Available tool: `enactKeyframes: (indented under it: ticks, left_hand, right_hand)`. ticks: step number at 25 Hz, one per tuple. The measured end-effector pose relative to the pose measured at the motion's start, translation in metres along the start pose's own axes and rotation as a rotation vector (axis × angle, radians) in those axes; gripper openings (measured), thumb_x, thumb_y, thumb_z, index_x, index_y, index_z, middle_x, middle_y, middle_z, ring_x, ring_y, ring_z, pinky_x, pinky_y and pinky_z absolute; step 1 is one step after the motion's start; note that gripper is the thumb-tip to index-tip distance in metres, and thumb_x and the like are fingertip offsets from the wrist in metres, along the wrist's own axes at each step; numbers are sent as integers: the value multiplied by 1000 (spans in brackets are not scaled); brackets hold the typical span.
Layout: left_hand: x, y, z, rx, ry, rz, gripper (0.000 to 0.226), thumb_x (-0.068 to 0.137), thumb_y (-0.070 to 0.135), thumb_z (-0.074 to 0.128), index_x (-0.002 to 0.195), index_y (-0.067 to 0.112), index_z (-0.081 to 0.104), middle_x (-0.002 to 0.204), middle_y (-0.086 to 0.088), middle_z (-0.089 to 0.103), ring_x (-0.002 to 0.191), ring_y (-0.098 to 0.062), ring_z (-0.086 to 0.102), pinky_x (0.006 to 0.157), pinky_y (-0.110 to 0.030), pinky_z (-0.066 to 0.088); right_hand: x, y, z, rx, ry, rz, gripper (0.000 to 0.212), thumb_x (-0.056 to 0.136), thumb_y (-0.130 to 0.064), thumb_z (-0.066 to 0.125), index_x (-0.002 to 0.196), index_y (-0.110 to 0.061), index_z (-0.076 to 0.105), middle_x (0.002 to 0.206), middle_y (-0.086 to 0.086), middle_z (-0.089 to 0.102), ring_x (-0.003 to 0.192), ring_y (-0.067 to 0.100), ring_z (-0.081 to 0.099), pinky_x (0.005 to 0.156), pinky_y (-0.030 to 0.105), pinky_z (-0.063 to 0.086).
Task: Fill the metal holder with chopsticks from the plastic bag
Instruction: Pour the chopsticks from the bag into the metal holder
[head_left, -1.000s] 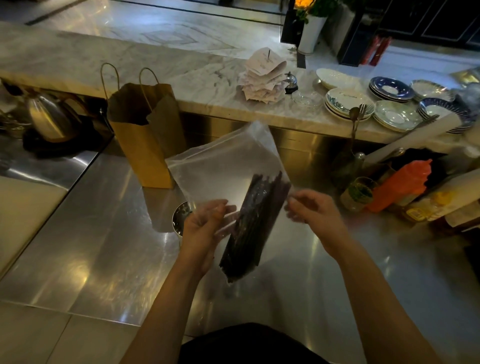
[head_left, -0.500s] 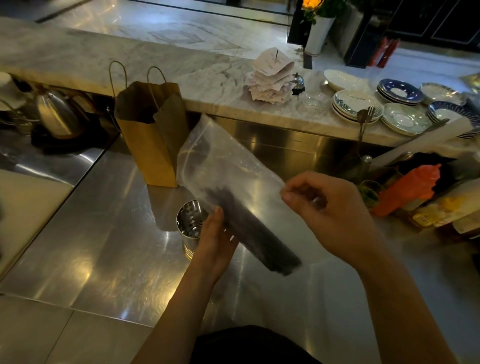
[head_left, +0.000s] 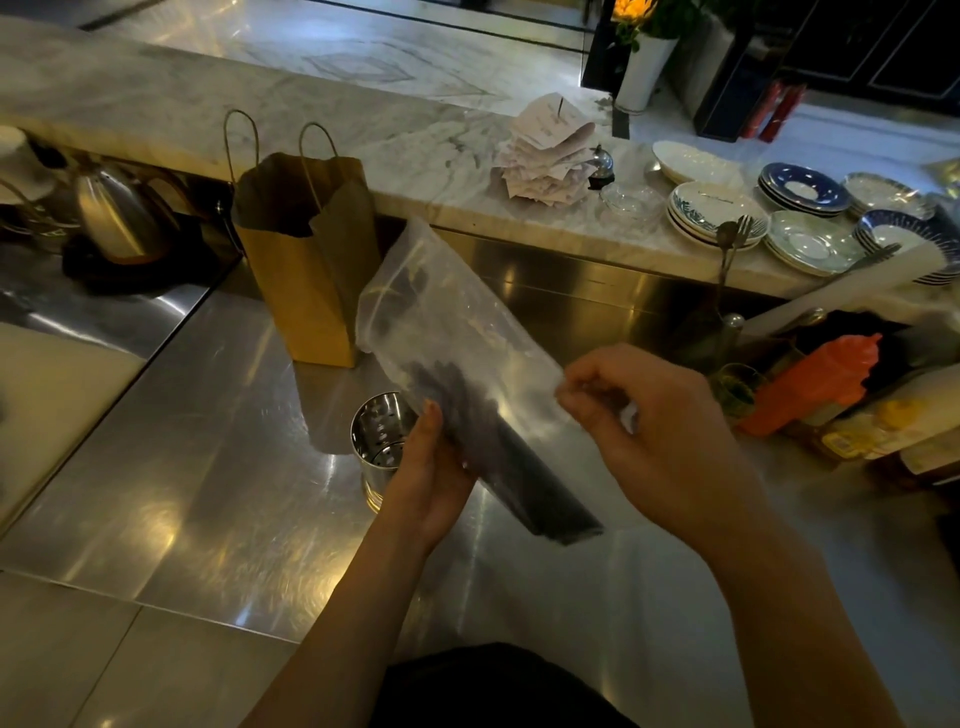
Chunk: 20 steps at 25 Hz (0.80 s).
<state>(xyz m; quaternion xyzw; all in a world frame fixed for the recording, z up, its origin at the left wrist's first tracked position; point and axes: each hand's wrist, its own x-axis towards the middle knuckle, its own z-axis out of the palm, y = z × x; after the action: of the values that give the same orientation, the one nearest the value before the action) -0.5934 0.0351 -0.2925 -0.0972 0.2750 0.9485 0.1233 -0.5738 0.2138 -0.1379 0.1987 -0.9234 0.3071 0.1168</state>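
Now plastic bag (head_left: 457, 332) of chopsticks (head_left: 498, 452) held between both grips, left hand (head_left: 431, 467), right hand (head_left: 649, 415).

Beyond my hands I see a marble counter (head_left: 363, 130) above a steel worktop (head_left: 208, 467) that glints under dim, warm light.

My 2 forearms enter from the bottom edge, both bare, converging toward the centre. My left hand (head_left: 428, 475) is raised with the palm turned right, thumb pointing up, fingers wrapped out of sight behind what it grips. My right hand (head_left: 654, 436) sits higher and to the right, back of the hand toward me, wrist bent, fingertips (head_left: 571, 397) pinched together on a thin edge at its left side.
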Motion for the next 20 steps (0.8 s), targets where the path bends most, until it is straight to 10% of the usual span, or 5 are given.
enactKeyframes:
  ticks: [10,20]
  left_hand:
    - [-1,0,-3,-62,-44,-8,89,59,38,90,134,11,50,130,-12,60,121,-28,58,94,-42,52]
    - [-1,-1,9,-167,-81,-32,65,52,19,94,112,16,69,109,-7,70,102,-23,69,86,-40,56]
  right_hand:
    - [-5,9,-6,-14,42,-42,13,88,-24,55,95,-20,65,90,-15,56,76,0,54,68,13,44]
    - [-3,22,-20,75,46,73,24,85,-36,56,102,-22,66,89,-14,62,83,3,61,74,22,51]
